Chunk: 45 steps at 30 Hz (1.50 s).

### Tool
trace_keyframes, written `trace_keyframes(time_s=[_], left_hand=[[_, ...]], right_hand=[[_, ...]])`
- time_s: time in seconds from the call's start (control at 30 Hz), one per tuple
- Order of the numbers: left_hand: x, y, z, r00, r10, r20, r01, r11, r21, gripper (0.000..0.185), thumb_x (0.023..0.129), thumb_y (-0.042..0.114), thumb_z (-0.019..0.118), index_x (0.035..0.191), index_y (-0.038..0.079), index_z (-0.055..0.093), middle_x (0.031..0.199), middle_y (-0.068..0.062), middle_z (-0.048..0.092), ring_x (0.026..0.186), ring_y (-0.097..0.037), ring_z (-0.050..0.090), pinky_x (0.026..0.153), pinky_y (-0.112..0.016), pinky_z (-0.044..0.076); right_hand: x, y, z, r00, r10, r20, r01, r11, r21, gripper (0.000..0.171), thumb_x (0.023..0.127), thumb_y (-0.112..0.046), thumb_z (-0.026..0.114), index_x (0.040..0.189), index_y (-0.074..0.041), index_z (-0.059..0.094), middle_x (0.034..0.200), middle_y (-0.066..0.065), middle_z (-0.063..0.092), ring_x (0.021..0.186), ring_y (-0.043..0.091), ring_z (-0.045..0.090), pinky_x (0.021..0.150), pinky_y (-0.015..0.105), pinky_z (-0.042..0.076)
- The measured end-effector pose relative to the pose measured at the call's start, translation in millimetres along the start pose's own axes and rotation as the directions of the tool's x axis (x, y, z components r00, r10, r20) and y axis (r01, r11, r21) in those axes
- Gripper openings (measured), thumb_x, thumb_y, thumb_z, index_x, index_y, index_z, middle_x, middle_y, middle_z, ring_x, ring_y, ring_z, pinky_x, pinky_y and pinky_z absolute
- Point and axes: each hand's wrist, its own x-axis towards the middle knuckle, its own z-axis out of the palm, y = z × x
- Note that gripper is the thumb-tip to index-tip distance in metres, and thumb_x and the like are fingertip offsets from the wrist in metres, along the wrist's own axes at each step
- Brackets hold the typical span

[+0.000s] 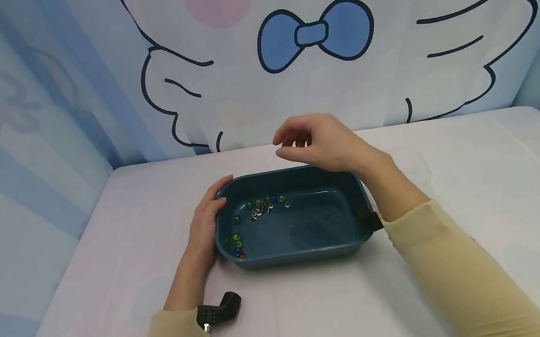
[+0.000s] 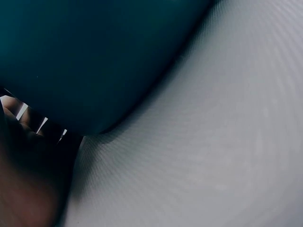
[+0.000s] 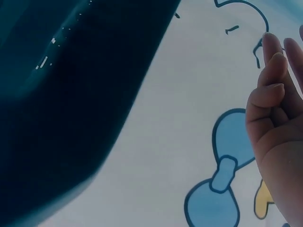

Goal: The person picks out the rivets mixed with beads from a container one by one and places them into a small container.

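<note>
A dark teal oblong basin (image 1: 306, 255) stands on the table. Inside, towards its left end, lie several green and blue glass marbles (image 1: 237, 239). Among them are several small shiny gold-coloured pieces (image 1: 258, 213), too small to make out clearly. My left hand (image 1: 203, 227) grips the basin's left end, thumb over the rim and fingers along the outside. Above the basin's far rim, my right hand (image 1: 316, 140) hangs in the air with fingers loosely bent and a gap between thumb and forefinger. Nothing shows in it, and the right wrist view has the same hand (image 3: 279, 109) beside the basin.
A pale cloth covers the table (image 1: 473, 230). Behind it hangs a curtain (image 1: 322, 94) with a cartoon figure and a blue bow tie. A black wrist camera (image 1: 221, 309) sticks out from the left sleeve, low over the cloth.
</note>
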Motion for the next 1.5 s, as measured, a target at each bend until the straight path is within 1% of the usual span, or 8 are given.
trace_keyframes(time_s=[0.23, 0.4, 0.57, 0.7, 0.9, 1.03, 1.17, 1.5], left_hand=[[0.3, 0.0, 2.2, 1.0, 0.005, 0.007, -0.005, 1.0, -0.002, 0.05, 0.104, 0.011, 0.031, 0.152, 0.011, 0.045, 0.157, -0.005, 0.039, 0.145, -0.02, 0.031, 0.118, -0.04, 0.022], [-0.2, -0.2, 0.5, 1.0, 0.001, -0.002, -0.001, 1.0, -0.001, 0.05, 0.104, 0.011, 0.031, 0.152, 0.011, 0.045, 0.156, -0.006, 0.04, 0.145, -0.02, 0.031, 0.118, -0.04, 0.022], [-0.5, -0.2, 0.8, 1.0, -0.003, -0.005, 0.003, 1.0, -0.006, 0.05, 0.104, 0.012, 0.031, 0.152, 0.011, 0.045, 0.156, -0.006, 0.04, 0.144, -0.019, 0.032, 0.118, -0.039, 0.022], [-0.5, -0.2, 1.3, 1.0, -0.009, -0.003, 0.009, 1.0, -0.016, 0.051, 0.104, 0.012, 0.031, 0.153, 0.012, 0.044, 0.156, -0.005, 0.04, 0.144, -0.019, 0.032, 0.117, -0.039, 0.023], [-1.8, 1.4, 1.5, 1.0, -0.014, -0.004, 0.014, 1.0, -0.002, 0.051, 0.104, 0.013, 0.031, 0.153, 0.014, 0.043, 0.157, -0.004, 0.039, 0.145, -0.018, 0.032, 0.117, -0.039, 0.023], [-0.9, 0.8, 1.2, 1.0, -0.018, -0.002, 0.018, 1.0, -0.016, 0.051, 0.104, 0.012, 0.031, 0.153, 0.014, 0.044, 0.157, -0.004, 0.039, 0.144, -0.018, 0.032, 0.117, -0.038, 0.023], [0.9, -0.5, 0.4, 1.0, -0.009, 0.011, 0.009, 0.999, -0.04, 0.051, 0.104, 0.01, 0.031, 0.153, 0.011, 0.043, 0.157, -0.006, 0.039, 0.145, -0.019, 0.031, 0.117, -0.039, 0.023], [1.1, -0.1, -0.5, 1.0, -0.006, 0.007, 0.006, 1.0, -0.022, 0.051, 0.103, 0.011, 0.031, 0.153, 0.012, 0.044, 0.157, -0.005, 0.039, 0.145, -0.019, 0.03, 0.118, -0.04, 0.022]], right_hand=[[1, 5, 5, 1.0, 0.012, 0.029, -0.013, 1.0, 0.016, 0.023, 0.095, -0.017, 0.07, 0.116, -0.009, 0.071, 0.099, 0.005, 0.067, 0.086, 0.022, 0.056, 0.075, 0.036, 0.047], [5, 6, 9, 0.996, 0.021, 0.086, -0.024, 0.999, 0.031, 0.027, 0.094, -0.018, 0.072, 0.12, -0.011, 0.069, 0.101, 0.004, 0.068, 0.088, 0.021, 0.058, 0.079, 0.036, 0.05], [8, 9, 12, 0.991, 0.0, 0.134, -0.006, 0.999, 0.039, 0.028, 0.093, -0.017, 0.073, 0.12, -0.011, 0.069, 0.1, 0.003, 0.068, 0.089, 0.02, 0.06, 0.084, 0.037, 0.05], [10, 10, 14, 0.987, 0.002, 0.162, -0.008, 0.999, 0.038, 0.027, 0.094, -0.016, 0.072, 0.12, -0.011, 0.068, 0.098, 0.003, 0.069, 0.087, 0.02, 0.061, 0.082, 0.037, 0.05], [12, 11, 19, 0.979, 0.03, 0.203, -0.036, 0.999, 0.027, 0.026, 0.095, -0.016, 0.07, 0.12, -0.011, 0.067, 0.098, 0.004, 0.069, 0.088, 0.021, 0.062, 0.081, 0.038, 0.051], [13, 13, 23, 0.967, 0.059, 0.247, -0.06, 0.998, -0.001, 0.027, 0.096, -0.016, 0.069, 0.121, -0.01, 0.067, 0.103, 0.006, 0.071, 0.093, 0.022, 0.064, 0.084, 0.039, 0.052], [14, 16, 26, 0.953, 0.084, 0.29, -0.083, 0.996, -0.017, 0.027, 0.096, -0.018, 0.069, 0.121, -0.008, 0.068, 0.106, 0.007, 0.071, 0.097, 0.022, 0.065, 0.086, 0.041, 0.053], [19, 17, 33, 0.928, 0.1, 0.359, -0.085, 0.995, -0.055, 0.026, 0.096, -0.018, 0.069, 0.12, -0.007, 0.069, 0.105, 0.005, 0.071, 0.096, 0.021, 0.065, 0.086, 0.04, 0.052]])
